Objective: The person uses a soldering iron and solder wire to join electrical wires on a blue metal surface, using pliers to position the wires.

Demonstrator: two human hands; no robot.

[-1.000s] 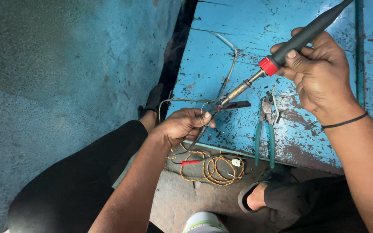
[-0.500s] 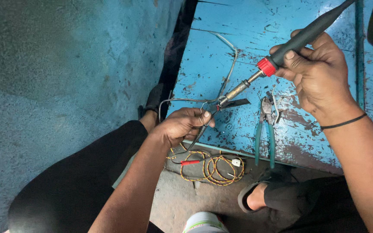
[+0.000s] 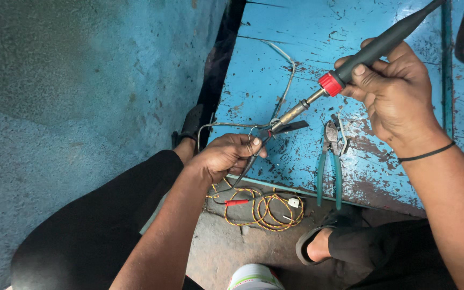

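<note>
My right hand (image 3: 393, 91) grips a soldering iron (image 3: 361, 59) with a black handle and a red collar; its metal tip points down-left. The tip meets a thin wire joint (image 3: 272, 128) at the near edge of the worn blue table (image 3: 275, 70). My left hand (image 3: 226, 156) pinches thin wires (image 3: 256, 147) just below that tip, holding them up to it. A grey wire (image 3: 288, 72) runs from the joint across the table top.
Teal-handled pliers (image 3: 331, 156) lie on the table right of the joint. A coil of yellow-red wire (image 3: 264, 209) with a red probe (image 3: 234, 202) lies on the floor. My sandalled foot (image 3: 318, 249) and a white container top (image 3: 256, 276) are below. A blue wall stands on the left.
</note>
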